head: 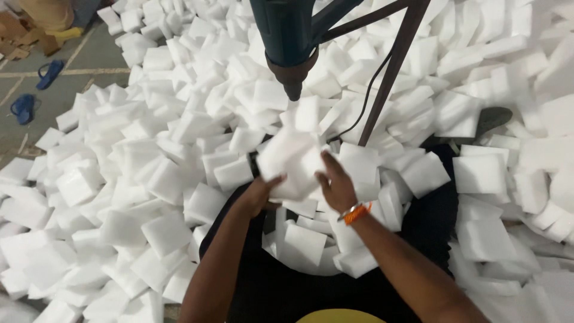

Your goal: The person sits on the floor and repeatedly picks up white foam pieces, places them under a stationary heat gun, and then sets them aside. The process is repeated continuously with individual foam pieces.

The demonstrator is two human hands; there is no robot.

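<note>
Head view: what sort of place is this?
Probably a small packing or finishing workshop: heaps of white foam-like blocks cover a concrete floor, and a dark teal heat-gun-like tool hangs on a stand.

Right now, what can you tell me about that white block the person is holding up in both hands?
The white block is a squarish slab of what looks like soft foam or sponge, plain white and slightly blurred. It is held tilted above the person's lap, just below the nozzle of a dark teal tool mounted on a stand. The left hand grips its lower left edge, and the right hand presses its right side. Many similar white blocks are heaped all around.
</note>
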